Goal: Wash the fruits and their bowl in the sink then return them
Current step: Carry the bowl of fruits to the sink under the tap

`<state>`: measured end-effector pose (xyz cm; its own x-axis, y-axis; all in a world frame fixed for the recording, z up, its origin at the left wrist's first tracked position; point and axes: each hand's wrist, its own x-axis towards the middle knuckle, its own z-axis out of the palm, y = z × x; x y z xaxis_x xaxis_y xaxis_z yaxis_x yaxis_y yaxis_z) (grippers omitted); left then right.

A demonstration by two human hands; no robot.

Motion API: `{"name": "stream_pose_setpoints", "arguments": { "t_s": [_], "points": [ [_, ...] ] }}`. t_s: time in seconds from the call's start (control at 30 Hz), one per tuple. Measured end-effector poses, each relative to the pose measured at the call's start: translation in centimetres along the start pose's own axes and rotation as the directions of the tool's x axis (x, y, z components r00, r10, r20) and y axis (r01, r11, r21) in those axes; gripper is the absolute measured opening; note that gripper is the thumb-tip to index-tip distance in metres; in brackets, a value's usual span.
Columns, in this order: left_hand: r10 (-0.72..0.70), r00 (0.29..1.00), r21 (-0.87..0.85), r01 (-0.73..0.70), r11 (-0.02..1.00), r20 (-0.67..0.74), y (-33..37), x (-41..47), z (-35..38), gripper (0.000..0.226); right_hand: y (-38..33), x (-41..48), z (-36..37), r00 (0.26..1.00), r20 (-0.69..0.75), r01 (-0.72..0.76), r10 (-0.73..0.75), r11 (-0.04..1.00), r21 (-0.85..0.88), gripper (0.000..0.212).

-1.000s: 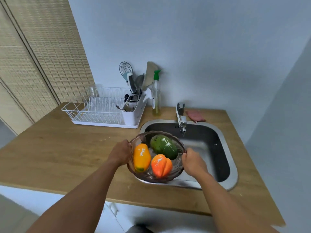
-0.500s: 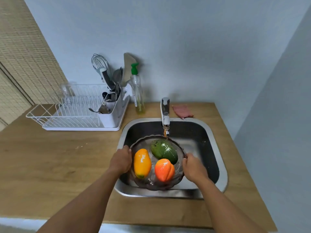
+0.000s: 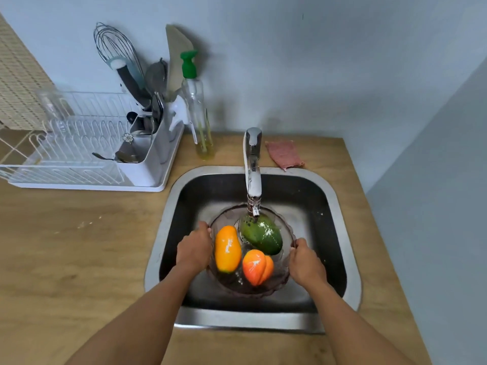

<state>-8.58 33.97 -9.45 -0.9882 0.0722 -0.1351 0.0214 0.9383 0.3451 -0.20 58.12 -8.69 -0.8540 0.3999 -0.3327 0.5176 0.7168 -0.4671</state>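
A clear brownish glass bowl (image 3: 232, 283) sits low inside the steel sink (image 3: 342, 259), under the spout of the tap (image 3: 252, 175). In it lie a yellow-orange fruit (image 3: 227, 248), an orange peach-like fruit (image 3: 257, 267) and a green mango (image 3: 262, 234); the green one is right below the spout. My left hand (image 3: 193, 250) grips the bowl's left rim. My right hand (image 3: 305, 262) grips its right rim. I cannot tell whether water is running.
A white dish rack (image 3: 79, 154) with a utensil holder stands on the wooden counter (image 3: 66, 259) to the left. A soap bottle with a green pump (image 3: 196, 106) and a pink cloth (image 3: 284, 154) lie behind the sink. A wall closes in on the right.
Both hands carried the bowl of fruits from the sink's front-left edge down into the basin and under the tap. The view has come closer to the sink.
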Motion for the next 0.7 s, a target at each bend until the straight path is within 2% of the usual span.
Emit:
{"name": "stream_pose_setpoints", "arguments": {
  "t_s": [0.23,0.5,0.7],
  "points": [
    [0.0,0.996,0.006,-0.001,1.0,0.084,0.6,0.9,2.0,0.022,1.4,1.4,0.9,0.995,0.053,-0.087,0.089,0.996,-0.032,0.02],
    [-0.022,0.99,0.012,0.02,1.0,0.14,-0.1,0.9,3.5,0.013,2.1,1.6,2.0,0.989,0.082,-0.127,0.126,0.992,0.0,0.013],
    [-0.052,0.982,0.004,0.053,0.999,0.184,-0.5,0.6,4.1,0.022,2.6,0.8,2.4,0.983,0.104,-0.154,0.153,0.988,0.002,0.007]
  ]
}}
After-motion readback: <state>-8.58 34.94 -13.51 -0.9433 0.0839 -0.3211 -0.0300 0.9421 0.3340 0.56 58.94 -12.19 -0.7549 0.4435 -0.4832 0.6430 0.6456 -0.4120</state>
